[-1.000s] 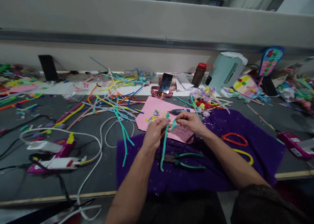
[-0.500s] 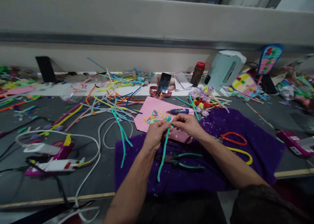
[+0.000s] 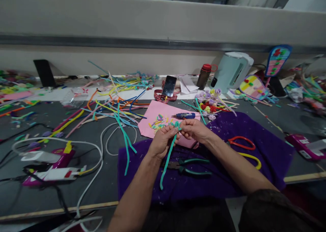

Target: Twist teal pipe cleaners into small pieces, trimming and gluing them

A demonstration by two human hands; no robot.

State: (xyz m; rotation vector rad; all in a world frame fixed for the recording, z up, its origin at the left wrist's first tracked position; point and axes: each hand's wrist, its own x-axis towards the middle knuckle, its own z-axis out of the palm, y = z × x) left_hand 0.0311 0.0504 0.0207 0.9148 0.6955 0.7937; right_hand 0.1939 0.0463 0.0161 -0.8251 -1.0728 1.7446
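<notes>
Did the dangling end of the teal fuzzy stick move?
Yes. The teal pipe cleaner has its loose end swung left, farther from the green pliers lying on the purple cloth.

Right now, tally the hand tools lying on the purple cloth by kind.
Pliers, green handles: 1
Scissors, red handle and yellow handle: 1
Total: 2
Both hands, left hand and right hand, hold the teal pipe cleaner above the purple cloth.

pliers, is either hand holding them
No, the pliers lie on the purple cloth while both hands pinch the teal pipe cleaner.
</notes>
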